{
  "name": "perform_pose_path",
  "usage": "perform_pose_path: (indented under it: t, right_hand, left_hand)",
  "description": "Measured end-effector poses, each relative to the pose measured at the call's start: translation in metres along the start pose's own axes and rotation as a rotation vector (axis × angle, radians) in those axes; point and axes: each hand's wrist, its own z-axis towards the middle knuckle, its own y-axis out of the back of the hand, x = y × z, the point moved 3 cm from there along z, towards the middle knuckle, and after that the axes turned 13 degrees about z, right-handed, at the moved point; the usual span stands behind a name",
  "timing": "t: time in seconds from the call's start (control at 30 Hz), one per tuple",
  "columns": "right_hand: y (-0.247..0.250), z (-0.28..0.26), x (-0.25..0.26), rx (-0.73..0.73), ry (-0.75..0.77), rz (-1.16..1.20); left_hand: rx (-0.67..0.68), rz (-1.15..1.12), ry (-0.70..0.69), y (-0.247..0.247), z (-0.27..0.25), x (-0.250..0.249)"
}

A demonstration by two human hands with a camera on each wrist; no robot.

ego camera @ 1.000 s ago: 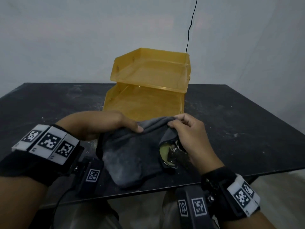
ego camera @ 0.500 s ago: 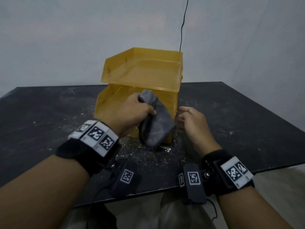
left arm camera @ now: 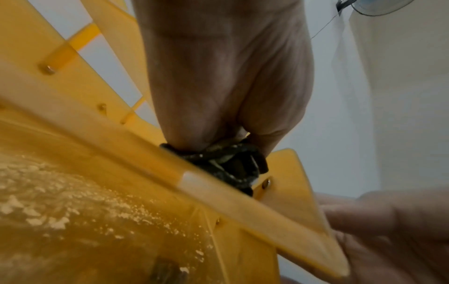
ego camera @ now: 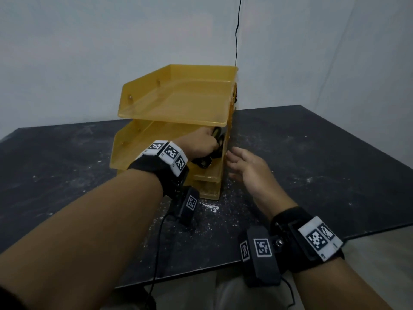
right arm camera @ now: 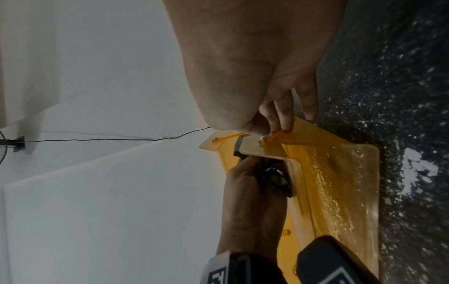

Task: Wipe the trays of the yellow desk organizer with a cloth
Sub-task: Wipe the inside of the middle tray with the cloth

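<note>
The yellow desk organizer stands on the black table with three stacked trays. My left hand reaches into the middle tray at its right side and grips a bunched dark grey cloth. In the left wrist view the cloth is crumpled under the fingers against the tray's rim. My right hand is beside the organizer's right wall, with straight fingers touching it. White powder lies on the bottom tray's floor.
The black table is dusted with white powder, with a clump by the organizer's front right corner. A thin black cable hangs down the white wall behind. The table's front edge is close to my wrists.
My left hand lifted the cloth from the table front and carried it into the middle tray. My right hand let go of the cloth and moved to the organizer's right side.
</note>
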Motion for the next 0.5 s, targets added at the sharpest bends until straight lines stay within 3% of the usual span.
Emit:
perform_pose_path:
  t: [0.2, 0.5]
  right_hand:
    - [0.000, -0.001, -0.001, 0.067, -0.016, 0.053]
    - [0.000, -0.002, -0.003, 0.047, -0.007, 0.065]
  left_hand:
    - [0.033, 0.065, -0.085, -0.002, -0.017, 0.002]
    - [0.082, 0.101, -0.165, -0.003, -0.062, 0.015]
